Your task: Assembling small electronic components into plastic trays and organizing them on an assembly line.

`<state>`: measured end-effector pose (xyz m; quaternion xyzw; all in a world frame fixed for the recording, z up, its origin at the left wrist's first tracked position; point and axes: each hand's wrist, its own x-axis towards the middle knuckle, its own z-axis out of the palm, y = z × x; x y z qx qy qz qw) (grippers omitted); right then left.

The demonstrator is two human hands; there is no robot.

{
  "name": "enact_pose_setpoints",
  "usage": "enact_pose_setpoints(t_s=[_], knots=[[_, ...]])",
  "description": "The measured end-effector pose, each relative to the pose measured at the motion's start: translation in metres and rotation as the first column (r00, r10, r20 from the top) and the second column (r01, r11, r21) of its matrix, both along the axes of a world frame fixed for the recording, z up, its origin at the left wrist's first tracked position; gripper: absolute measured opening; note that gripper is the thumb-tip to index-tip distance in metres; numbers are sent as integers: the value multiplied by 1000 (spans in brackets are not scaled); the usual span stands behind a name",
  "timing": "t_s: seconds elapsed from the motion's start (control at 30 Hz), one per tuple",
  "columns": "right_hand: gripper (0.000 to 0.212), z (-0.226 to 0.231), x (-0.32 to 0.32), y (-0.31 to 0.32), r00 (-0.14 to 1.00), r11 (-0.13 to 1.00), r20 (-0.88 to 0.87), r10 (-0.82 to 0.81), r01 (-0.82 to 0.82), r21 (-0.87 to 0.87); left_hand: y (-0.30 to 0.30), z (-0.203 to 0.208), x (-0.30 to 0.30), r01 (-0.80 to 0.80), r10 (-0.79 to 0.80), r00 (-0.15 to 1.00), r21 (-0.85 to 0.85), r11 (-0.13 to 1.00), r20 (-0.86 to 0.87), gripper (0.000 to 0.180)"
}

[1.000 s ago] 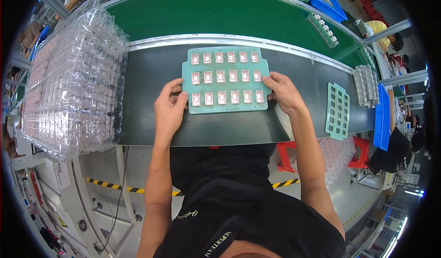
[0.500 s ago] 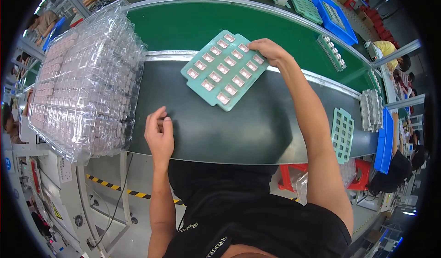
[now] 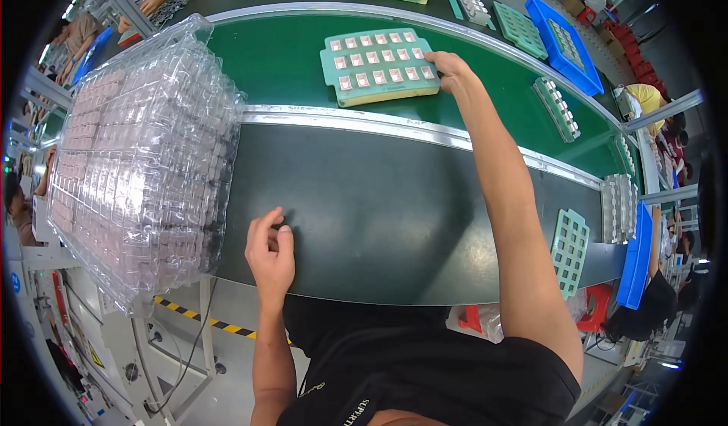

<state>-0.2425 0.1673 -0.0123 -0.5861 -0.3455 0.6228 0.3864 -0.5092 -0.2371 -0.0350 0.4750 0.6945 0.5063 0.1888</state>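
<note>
A mint-green tray (image 3: 381, 68) with rows of square pockets, a small pale pink part in each, is over the green conveyor belt. Along its near side a yellowish lower edge shows. My right hand (image 3: 450, 70) reaches out across the metal rail and grips the tray by its right end, the fingers partly hidden behind the wrist. Above the dark work surface (image 3: 356, 206), near its front left, my left hand (image 3: 271, 253) is loosely curled with thumb and fingers apart, holding nothing.
A tall stack of clear plastic trays (image 3: 144, 161) with pink parts stands at left. The rail (image 3: 364, 125) divides worktop and belt (image 3: 273, 62). At right are an empty-pocketed green tray (image 3: 570, 252), grey strips (image 3: 619, 208) and a blue bin (image 3: 634, 263). Co-workers' hands show across the belt.
My right hand has carried the green tray away from me, from over the rail to the belt, and turned it from slanted to nearly level. My left hand stays almost in place.
</note>
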Motion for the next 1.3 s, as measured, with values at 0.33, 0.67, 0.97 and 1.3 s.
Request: enact_pose_setpoints(t_s=[0.33,0.67,0.97,1.3], knots=[[22,-19,-1,0,940,989,331,89,-124,85,0,-2,-1,56,-56,998,17,998,-12,27],[27,-20,14,-52,874,946,482,-57,-107,306,0,-3,-1,63,-61,998,70,996,-23,22],[26,-23,-79,-147,610,508,784,-118,-641,575,1,0,1,87,-81,994,81,993,-79,19],[27,-37,-125,-127,593,611,775,-218,-536,583,-2,1,2,110,-98,986,82,991,-134,14]])
